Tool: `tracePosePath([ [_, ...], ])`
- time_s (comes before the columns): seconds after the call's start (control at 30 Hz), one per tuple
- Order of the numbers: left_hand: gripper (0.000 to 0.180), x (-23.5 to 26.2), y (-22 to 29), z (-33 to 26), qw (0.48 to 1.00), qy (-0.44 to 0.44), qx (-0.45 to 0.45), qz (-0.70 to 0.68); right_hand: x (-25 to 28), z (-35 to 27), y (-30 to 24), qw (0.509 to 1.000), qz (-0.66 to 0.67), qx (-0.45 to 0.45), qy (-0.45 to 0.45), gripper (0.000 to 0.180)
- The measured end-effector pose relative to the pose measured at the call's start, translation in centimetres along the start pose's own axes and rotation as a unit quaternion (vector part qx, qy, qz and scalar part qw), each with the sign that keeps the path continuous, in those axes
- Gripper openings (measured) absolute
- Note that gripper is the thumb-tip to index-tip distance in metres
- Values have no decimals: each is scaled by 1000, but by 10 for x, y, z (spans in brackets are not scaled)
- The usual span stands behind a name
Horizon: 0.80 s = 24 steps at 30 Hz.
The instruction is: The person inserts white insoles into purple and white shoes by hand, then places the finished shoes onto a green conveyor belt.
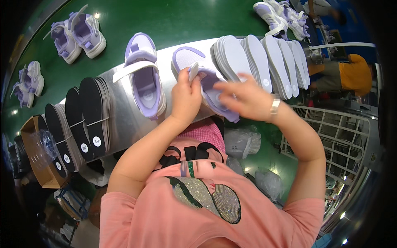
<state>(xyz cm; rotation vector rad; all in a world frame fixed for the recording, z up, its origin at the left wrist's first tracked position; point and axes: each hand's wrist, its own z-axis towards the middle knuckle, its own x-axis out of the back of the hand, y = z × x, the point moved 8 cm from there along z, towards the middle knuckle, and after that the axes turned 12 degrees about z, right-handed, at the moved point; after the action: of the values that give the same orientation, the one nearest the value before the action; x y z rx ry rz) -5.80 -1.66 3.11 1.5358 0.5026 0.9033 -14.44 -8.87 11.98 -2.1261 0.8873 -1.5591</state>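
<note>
My left hand [186, 97] grips a white and lilac shoe [206, 80] by its strap, over the edge of a steel ledge [124, 120]. My right hand [244, 99] hovers at the shoe's opening with fingers spread and blurred, a watch on its wrist. Whether it touches the shoe is unclear. A second white and lilac shoe [144, 78] lies on the ledge just left of my left hand. A row of white insoles [264, 58] stands on edge to the right of the held shoe.
Stacks of black-faced insoles [82, 124] stand at the ledge's left end beside a cardboard box [39, 161]. More lilac shoes [78, 37] ride a green belt [165, 18] beyond. A wire cart [339, 136] stands at right, and another person in orange [351, 74] works behind it.
</note>
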Motion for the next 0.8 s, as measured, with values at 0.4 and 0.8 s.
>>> tracePosePath([
  [0.4, 25, -3, 19, 7, 998, 8, -44, 41, -33, 7, 15, 987, -116, -97, -49, 18],
  [0.8, 23, -23, 17, 21, 998, -14, -45, 32, -51, 42, 69, 940, -151, -276, -130, 19],
])
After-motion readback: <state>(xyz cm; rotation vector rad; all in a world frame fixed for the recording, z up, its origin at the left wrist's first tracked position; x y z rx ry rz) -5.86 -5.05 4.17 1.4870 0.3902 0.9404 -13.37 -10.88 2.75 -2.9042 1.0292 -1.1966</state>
